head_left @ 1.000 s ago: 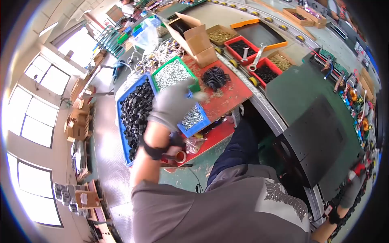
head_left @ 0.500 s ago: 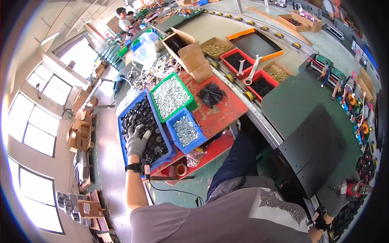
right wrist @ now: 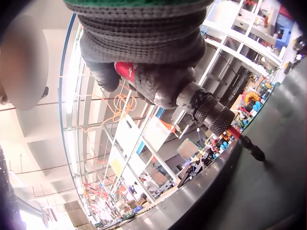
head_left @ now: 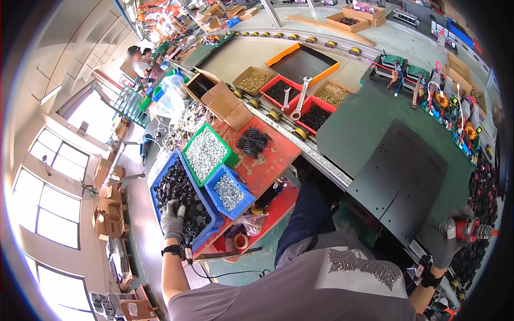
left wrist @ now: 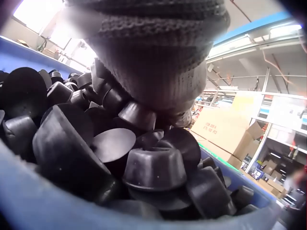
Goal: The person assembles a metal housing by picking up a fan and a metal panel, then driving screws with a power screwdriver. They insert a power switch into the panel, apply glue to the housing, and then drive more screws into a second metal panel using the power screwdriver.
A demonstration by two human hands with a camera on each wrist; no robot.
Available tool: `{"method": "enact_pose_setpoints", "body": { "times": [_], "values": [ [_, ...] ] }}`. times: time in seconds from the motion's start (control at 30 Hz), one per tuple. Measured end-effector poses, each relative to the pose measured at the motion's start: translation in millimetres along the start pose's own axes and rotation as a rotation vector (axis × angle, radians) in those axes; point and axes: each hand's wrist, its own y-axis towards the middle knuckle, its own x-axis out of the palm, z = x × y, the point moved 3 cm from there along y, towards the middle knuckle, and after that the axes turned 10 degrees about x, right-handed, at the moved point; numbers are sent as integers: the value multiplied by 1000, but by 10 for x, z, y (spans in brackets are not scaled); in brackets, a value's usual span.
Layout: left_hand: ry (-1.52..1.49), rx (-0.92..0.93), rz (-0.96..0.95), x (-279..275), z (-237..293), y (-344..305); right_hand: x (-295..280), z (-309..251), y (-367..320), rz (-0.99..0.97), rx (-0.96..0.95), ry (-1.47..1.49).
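My gloved left hand (head_left: 172, 223) reaches down into a blue bin (head_left: 218, 220) full of black rubber feet (head_left: 176, 182). In the left wrist view the glove (left wrist: 148, 72) presses in among the feet (left wrist: 154, 167), and its fingertips are hidden; I cannot tell if it pinches one. On the far right, my gloved right hand (head_left: 443, 249) grips a red and grey power screwdriver (head_left: 465, 229) by the corner of a black panel (head_left: 401, 171). Its knurled chuck (right wrist: 214, 115) and thin bit (right wrist: 252, 148) point down toward the dark green surface (right wrist: 288, 129).
Beside the blue bin stand a green bin (head_left: 231, 160) and a small blue bin (head_left: 243, 206) of metal hardware. A black fan guard (head_left: 254, 142) lies on the red table (head_left: 267, 171). Two wrenches (head_left: 301, 99) rest across red trays (head_left: 316, 117). Circuit boards (head_left: 447, 101) line the right.
My left hand has moved from over the metal hardware bins down into the blue bin of rubber feet. The head view has turned. My right hand keeps its hold on the screwdriver.
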Motion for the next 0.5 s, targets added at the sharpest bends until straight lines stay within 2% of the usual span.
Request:
{"method": "enact_pose_setpoints", "body": {
  "times": [0.07, 0.13, 0.2, 0.23, 0.27, 0.33, 0.4, 0.47, 0.5],
  "values": [
    [84, 132, -2, -61, 239, -50, 50, 23, -18, 29, 2, 56],
    [23, 142, 9, 41, 73, -62, -41, 169, -45, 56, 9, 102],
    [-488, -102, 39, 305, -308, -42, -102, 243, -75, 77, 18, 147],
    [-523, -4, 115, 293, -303, 8, -93, 243, -63, 45, -7, 167],
    [-570, -76, 176, 288, -341, 22, -78, 238, -50, 14, -35, 188],
    [-502, -151, 195, 226, -459, 104, -74, 203, -47, 26, -33, 160],
    [-557, -224, 189, 189, -525, 143, -44, 137, -21, 38, -35, 133],
    [-520, -107, 255, 200, -590, 200, 20, 83, -10, 20, -5, 113],
    [-554, -208, 224, 153, -703, 255, -10, 109, -2, 24, -6, 113]
  ]
}}
